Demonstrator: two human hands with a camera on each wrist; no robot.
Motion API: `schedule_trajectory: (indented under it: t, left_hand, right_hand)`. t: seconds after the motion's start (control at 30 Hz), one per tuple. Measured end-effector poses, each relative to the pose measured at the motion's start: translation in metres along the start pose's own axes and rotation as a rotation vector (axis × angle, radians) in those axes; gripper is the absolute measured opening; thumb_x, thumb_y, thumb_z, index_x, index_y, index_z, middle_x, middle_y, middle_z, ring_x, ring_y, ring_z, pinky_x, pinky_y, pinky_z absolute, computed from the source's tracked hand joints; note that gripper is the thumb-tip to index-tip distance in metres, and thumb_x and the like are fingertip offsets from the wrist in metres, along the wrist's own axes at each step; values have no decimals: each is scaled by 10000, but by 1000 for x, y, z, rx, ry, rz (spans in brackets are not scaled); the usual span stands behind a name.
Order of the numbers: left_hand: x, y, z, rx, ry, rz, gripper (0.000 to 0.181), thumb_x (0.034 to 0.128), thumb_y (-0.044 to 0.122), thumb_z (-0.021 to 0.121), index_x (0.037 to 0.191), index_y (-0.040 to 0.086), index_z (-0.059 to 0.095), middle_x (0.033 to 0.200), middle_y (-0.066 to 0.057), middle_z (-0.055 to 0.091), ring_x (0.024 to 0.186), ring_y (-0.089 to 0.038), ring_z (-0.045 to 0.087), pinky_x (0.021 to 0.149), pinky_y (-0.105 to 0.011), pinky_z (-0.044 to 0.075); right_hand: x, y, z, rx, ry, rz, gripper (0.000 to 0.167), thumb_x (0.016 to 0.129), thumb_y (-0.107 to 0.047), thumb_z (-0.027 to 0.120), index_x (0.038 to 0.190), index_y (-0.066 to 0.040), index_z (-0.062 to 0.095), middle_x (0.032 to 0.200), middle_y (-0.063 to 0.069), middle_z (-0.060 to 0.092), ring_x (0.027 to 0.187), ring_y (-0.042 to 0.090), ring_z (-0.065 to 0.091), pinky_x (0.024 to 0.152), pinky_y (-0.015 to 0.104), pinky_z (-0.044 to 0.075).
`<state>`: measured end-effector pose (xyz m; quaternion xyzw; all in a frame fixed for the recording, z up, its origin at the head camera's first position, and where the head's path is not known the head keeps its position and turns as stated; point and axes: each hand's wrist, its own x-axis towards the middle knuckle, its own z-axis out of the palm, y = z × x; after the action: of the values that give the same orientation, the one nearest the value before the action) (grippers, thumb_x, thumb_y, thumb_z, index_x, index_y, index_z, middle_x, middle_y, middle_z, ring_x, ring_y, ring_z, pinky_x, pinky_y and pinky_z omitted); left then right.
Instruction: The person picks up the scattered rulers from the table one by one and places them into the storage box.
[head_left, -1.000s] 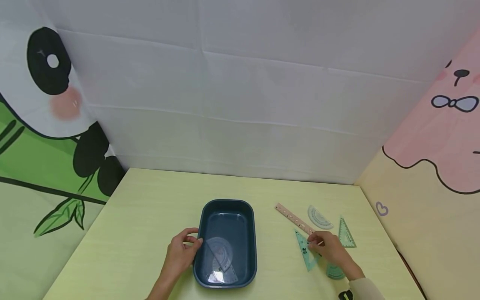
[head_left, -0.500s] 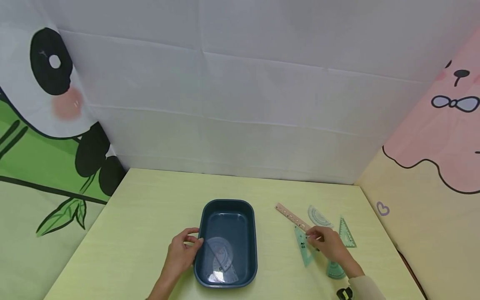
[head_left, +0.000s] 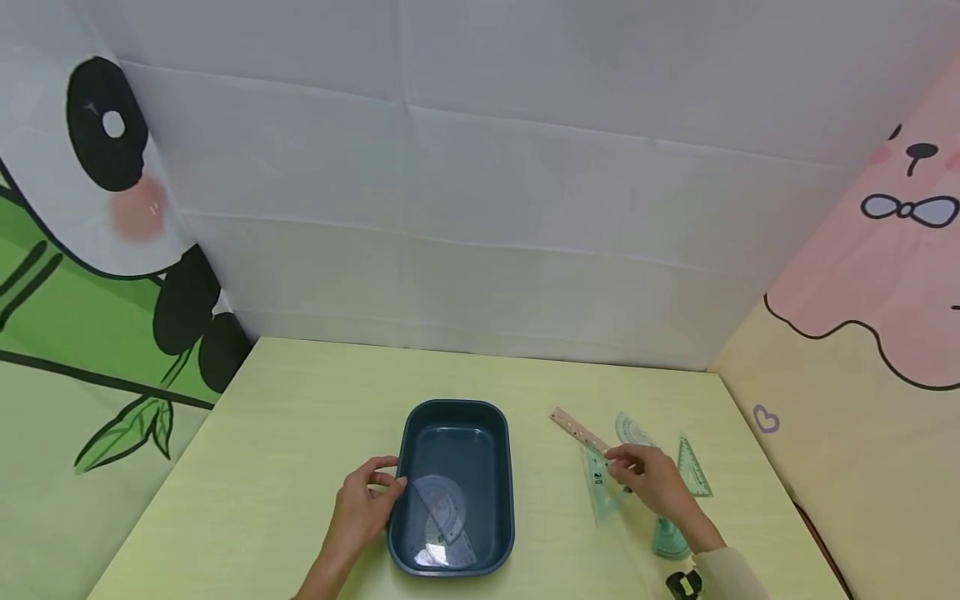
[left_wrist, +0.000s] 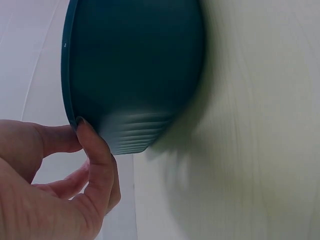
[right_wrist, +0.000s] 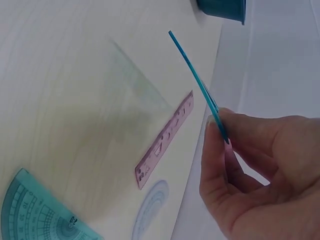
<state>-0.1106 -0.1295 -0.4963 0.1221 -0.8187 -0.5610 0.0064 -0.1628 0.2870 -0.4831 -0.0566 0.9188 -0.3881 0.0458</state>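
Observation:
A dark blue tray (head_left: 459, 450) stands on the table, its left rim pinched between thumb and fingers of the left hand (head_left: 363, 506); the left wrist view shows that hand (left_wrist: 65, 175) at the rim. Inside the tray lie a clear protractor (head_left: 442, 500) and a clear set square (head_left: 450, 548). The right hand (head_left: 654, 479) pinches a teal set square (head_left: 598, 483), seen edge-on above the table in the right wrist view, held by the right hand (right_wrist: 265, 170). Below it lies a pink ruler (right_wrist: 165, 140).
Right of the tray lie a clear protractor (head_left: 633, 429), a green set square (head_left: 692, 471) and a green protractor (head_left: 669, 542). A small black object (head_left: 684, 584) is near the right sleeve. Walls stand behind and at both sides of the table.
The right hand has moved slightly left and away from the body with the teal set square, which is now raised off the table. The left hand and tray have stayed in place.

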Motion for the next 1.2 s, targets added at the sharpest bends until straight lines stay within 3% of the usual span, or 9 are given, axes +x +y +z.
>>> schedule_trajectory:
  t: [1.2]
  left_hand:
    - [-29,6,7,11,34,-9,341,928,58,708,1254,-28,656,860,-75,650,630,-185,616,486,-312,509]
  right_hand:
    - [9,-50,-2,68,-31,-134,187,959,-65,711,1136,-11,738,925,28,705,786,159,655,631,257,509]
